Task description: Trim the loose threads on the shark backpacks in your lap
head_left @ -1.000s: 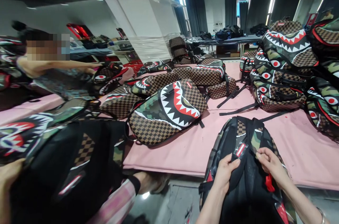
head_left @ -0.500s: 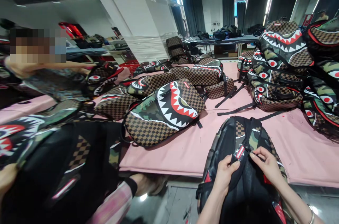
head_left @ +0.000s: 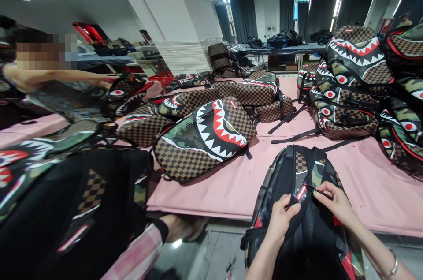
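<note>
A black backpack [head_left: 271, 209] with checkered and camouflage patches leans against the table edge, its straps towards me. My left hand [head_left: 280, 214] is closed on one shoulder strap [head_left: 300, 169], thumb just below a small red label [head_left: 301, 192] under clear plastic. Between the fingers of my right hand [head_left: 335, 200] is a slim black pointed tool [head_left: 322, 192], whose exact kind I cannot make out. Its tip reaches the strap beside the label's upper end.
Shark-mouth backpacks [head_left: 205, 139] lie over the pink table [head_left: 228, 196], with a stack of backpacks [head_left: 350, 90] at right. At left, a co-worker [head_left: 56, 90] reaches over the table. Another black backpack [head_left: 115, 192] and someone's sleeve [head_left: 139, 253] fill the near left.
My hands stay at the label, with only a slight shift of the right hand and tool. The near-left backpack has moved a little left. The co-worker at left has shifted slightly.
</note>
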The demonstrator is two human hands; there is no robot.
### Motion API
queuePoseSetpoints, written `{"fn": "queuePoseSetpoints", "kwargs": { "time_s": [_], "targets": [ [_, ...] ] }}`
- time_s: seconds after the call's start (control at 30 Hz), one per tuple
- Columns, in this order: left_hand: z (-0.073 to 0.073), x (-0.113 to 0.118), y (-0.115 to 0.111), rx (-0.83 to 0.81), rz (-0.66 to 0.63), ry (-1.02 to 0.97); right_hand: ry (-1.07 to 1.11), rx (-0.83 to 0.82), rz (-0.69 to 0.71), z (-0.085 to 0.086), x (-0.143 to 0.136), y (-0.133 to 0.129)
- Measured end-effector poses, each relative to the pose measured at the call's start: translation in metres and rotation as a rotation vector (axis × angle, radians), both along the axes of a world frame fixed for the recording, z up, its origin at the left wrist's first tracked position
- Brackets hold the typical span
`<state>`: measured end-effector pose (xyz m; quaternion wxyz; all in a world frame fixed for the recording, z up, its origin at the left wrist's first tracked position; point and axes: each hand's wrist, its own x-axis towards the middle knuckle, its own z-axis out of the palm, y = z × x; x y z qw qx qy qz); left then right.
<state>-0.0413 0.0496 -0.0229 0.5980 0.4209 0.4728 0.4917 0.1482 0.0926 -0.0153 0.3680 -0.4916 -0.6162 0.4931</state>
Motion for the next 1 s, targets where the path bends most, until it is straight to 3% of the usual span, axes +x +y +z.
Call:
{"fn": "queuePoseSetpoints", "kwargs": {
  "time_s": [0.13,0.23,0.4,0.63,0.73,1.0],
  "targets": [
    [0.006,-0.005,0.002,-0.014,-0.012,-0.019,0.053,-0.004,0.001,-0.003,-0.005,0.012],
    [0.015,-0.018,0.01,-0.092,-0.079,-0.124,0.156,-0.13,0.008,-0.006,-0.003,0.024],
    [0.022,-0.05,0.024,-0.226,-0.202,-0.161,0.165,-0.231,0.199,-0.007,0.004,0.053],
    [0.007,-0.081,0.031,-0.236,-0.299,-0.214,-0.027,-0.058,0.43,-0.007,-0.006,0.085],
    [-0.001,-0.086,0.033,-0.234,-0.315,-0.254,-0.064,-0.024,0.44,-0.012,-0.012,0.09],
    [-0.008,-0.089,0.04,-0.251,-0.352,-0.292,-0.052,-0.092,0.539,-0.009,-0.025,0.102]
  ]
}}
